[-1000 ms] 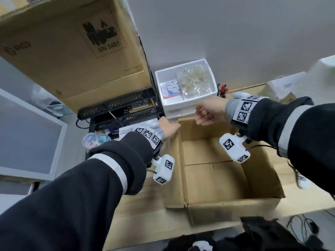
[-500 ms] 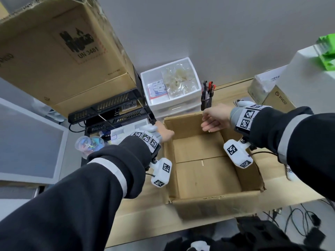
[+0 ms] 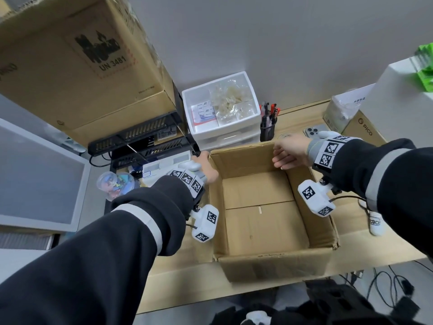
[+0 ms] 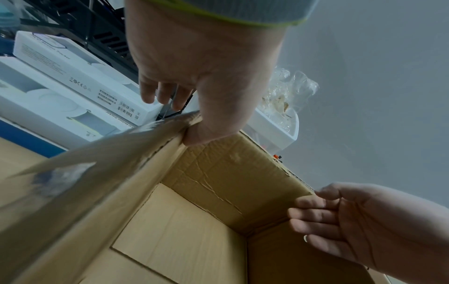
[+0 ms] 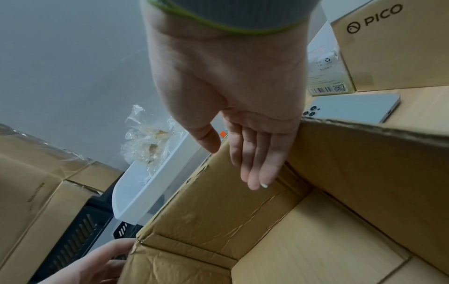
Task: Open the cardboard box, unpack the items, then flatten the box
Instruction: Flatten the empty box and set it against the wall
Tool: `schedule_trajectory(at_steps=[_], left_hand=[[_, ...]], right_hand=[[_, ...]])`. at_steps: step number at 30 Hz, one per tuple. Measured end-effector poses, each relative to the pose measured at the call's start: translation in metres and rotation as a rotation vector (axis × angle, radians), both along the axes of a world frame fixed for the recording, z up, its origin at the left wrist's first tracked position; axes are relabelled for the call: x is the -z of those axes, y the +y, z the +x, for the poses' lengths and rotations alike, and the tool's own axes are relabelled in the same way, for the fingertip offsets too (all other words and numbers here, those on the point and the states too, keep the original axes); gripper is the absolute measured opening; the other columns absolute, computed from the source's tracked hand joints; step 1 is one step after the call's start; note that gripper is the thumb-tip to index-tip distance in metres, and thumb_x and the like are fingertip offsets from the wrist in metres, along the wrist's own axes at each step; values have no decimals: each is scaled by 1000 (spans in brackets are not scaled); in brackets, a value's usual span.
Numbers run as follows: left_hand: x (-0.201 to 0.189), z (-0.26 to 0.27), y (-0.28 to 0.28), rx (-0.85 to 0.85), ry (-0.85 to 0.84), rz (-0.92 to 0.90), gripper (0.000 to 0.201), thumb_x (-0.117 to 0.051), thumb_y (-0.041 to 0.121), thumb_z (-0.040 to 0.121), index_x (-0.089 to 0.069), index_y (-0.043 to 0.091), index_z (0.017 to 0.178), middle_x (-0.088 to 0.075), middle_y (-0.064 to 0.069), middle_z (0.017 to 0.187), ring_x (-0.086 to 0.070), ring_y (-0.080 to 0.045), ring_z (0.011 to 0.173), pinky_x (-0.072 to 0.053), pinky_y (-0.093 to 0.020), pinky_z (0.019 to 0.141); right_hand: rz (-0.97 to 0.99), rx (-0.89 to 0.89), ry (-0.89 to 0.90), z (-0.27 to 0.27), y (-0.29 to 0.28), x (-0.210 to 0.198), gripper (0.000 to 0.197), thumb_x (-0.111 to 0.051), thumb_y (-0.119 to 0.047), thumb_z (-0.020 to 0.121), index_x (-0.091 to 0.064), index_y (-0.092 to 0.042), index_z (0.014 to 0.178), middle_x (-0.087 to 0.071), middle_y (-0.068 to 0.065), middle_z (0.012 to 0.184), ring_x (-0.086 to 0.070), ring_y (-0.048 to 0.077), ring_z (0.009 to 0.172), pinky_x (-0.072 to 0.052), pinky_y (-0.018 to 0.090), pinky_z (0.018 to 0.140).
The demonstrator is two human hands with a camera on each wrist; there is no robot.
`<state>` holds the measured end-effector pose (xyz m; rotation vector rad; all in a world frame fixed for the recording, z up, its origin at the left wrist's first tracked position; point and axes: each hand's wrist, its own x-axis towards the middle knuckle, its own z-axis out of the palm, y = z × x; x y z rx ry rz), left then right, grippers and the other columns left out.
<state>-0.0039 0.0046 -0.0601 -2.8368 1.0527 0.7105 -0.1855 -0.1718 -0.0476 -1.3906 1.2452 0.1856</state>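
The cardboard box [image 3: 274,266] stands open on the desk and nothing shows inside it. My left hand [image 3: 206,170] grips its far left corner; in the left wrist view the left hand [image 4: 204,76] has the thumb inside the box [image 4: 218,182] and the fingers curled outside. My right hand [image 3: 288,154] is at the far right corner. In the right wrist view the right hand [image 5: 230,86] lays straight fingers on the inner face of the far wall [image 5: 243,211], thumb at the rim.
Right behind the box are a white drawer unit [image 3: 222,113], a black pen cup [image 3: 267,130] and a phone [image 3: 312,132]. A PICO carton [image 3: 360,132] stands at the far right. White product boxes [image 3: 164,165] and a black rack under a big carton [image 3: 70,66] crowd the left.
My right hand's fingers have gone from curled to straight along the far wall. The left hand keeps its grip on the far left corner. The head view has tilted.
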Motion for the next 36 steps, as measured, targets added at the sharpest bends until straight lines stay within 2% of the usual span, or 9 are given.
schedule_trajectory(at_steps=[7,12,15,17,20,23,29,31,36], left_hand=[[6,4,-2,-106,31,-30,43,-63,16,88,-50,5,128,-53,-9,98,-51,-24,87,-42,-33,77],[12,8,0,-112,99,-7,26,-66,29,89,-61,10,105,-61,-8,97,-56,-24,85,-48,-33,79],[17,10,3,-122,169,-62,49,-61,44,92,-63,7,124,-69,-11,113,-67,-28,96,-54,-36,89],[19,12,6,-114,215,-97,53,-63,42,93,-60,5,130,-68,-13,119,-66,-29,97,-50,-33,82],[19,11,9,-52,246,-159,31,-64,37,95,-61,10,80,-65,-15,86,-56,-25,74,-41,-30,67],[12,7,12,6,275,-213,48,-62,29,97,-39,15,57,-42,-3,58,-40,-17,55,-31,-29,53],[-17,19,5,98,301,-295,44,-61,30,98,-45,13,61,-38,2,54,-37,-8,48,-31,-23,50],[-31,24,1,115,324,-336,49,-62,29,98,-39,16,56,-37,4,52,-37,-4,42,-30,-18,45],[-51,25,-9,150,329,-300,43,-63,36,96,-44,15,64,-43,-2,62,-39,-14,56,-32,-29,56]], right_hand=[[20,-23,41,5,12,3,24,-48,-22,96,-58,-10,78,-65,10,90,-64,26,90,-54,41,89],[57,-74,59,17,28,14,20,-50,-24,96,-60,-7,91,-69,13,98,-68,27,85,-56,39,82],[78,-122,78,23,40,23,21,-51,-25,95,-61,-6,95,-72,13,100,-72,30,90,-58,38,77],[84,-150,89,27,50,31,21,-51,-25,95,-62,-6,97,-72,13,98,-73,31,97,-58,39,78],[109,-180,109,31,62,41,19,-50,-24,94,-60,-7,93,-70,12,92,-72,30,90,-57,37,75],[135,-206,136,34,74,48,18,-50,-23,92,-58,-7,92,-71,13,90,-71,29,83,-56,36,72],[116,-253,223,31,89,60,31,-48,-23,88,-64,-1,102,-76,17,98,-70,31,76,-56,39,75],[105,-260,257,31,92,58,30,-45,-21,87,-66,-4,97,-75,12,90,-70,27,71,-53,30,68],[51,-247,249,37,93,47,28,-37,-16,92,-63,-6,93,-71,14,88,-65,26,58,-48,20,51]])
